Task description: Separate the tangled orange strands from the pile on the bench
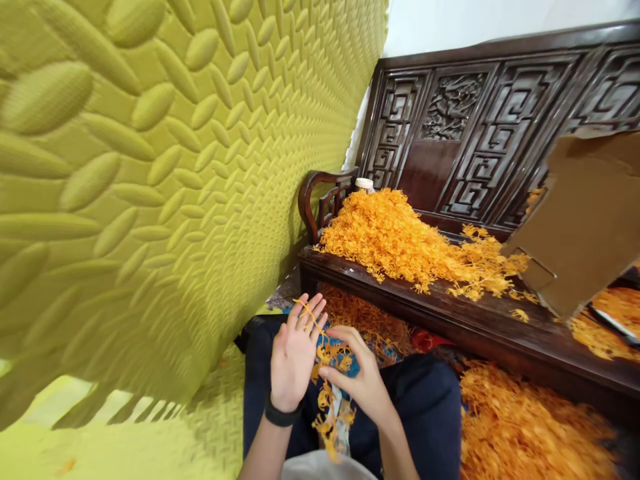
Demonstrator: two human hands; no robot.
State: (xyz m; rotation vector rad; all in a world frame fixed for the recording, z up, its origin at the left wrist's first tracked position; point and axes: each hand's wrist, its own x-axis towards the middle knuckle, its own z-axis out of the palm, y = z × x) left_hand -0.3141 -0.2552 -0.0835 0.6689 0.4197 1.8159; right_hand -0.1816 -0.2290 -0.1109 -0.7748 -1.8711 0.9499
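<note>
My left hand (295,350) is raised palm-up over my lap with its fingers stretched out, and a thin orange strand (311,319) lies across the fingertips. My right hand (361,379) sits just to the right, fingers curled in a pinch on a dangling bunch of orange plastic flower pieces (330,407) that hangs down between my knees. Both hands are above my dark trousers (430,407). A black band (280,415) circles my left wrist.
A big heap of orange pieces (400,237) lies on a dark carved wooden bench (450,313), with more on the floor (530,433). A cardboard sheet (585,220) leans at right. A yellow quilted mattress (150,187) stands close on the left. A white-capped bottle (365,184) stands by the armrest.
</note>
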